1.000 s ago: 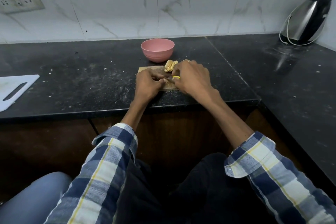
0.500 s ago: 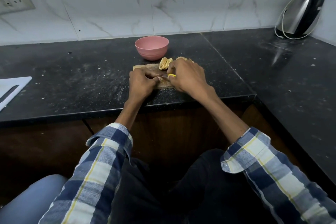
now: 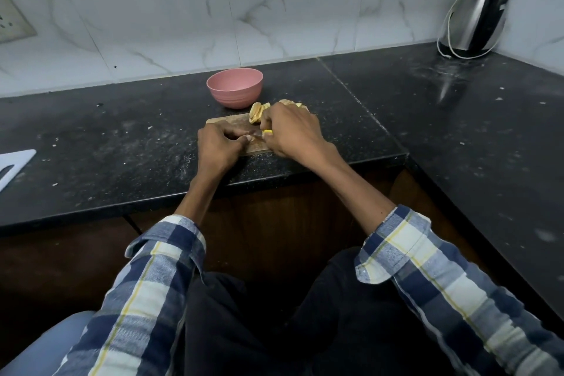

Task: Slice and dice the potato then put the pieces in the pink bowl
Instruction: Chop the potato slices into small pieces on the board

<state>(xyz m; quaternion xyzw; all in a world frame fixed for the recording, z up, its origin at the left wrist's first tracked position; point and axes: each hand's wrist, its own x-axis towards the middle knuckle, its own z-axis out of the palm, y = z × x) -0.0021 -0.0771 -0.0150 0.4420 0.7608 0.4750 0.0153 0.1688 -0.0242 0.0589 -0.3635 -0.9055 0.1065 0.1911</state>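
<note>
On the wooden board (image 3: 244, 128), the left hand (image 3: 218, 146) should keep its curled fingers pinning the potato piece while the right hand (image 3: 293, 131), gripping the yellow-handled knife (image 3: 267, 131), cuts straight down.

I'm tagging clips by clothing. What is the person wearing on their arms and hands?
Both arms wear a checked shirt in navy, pale blue and white with thin yellow lines. The left sleeve and right sleeve are cuffed below the elbow. The left hand and right hand are bare, without gloves.

Dim, cool light; soft glare streaks the black counter (image 3: 442, 91), wide-angle bending at the edges.
</note>
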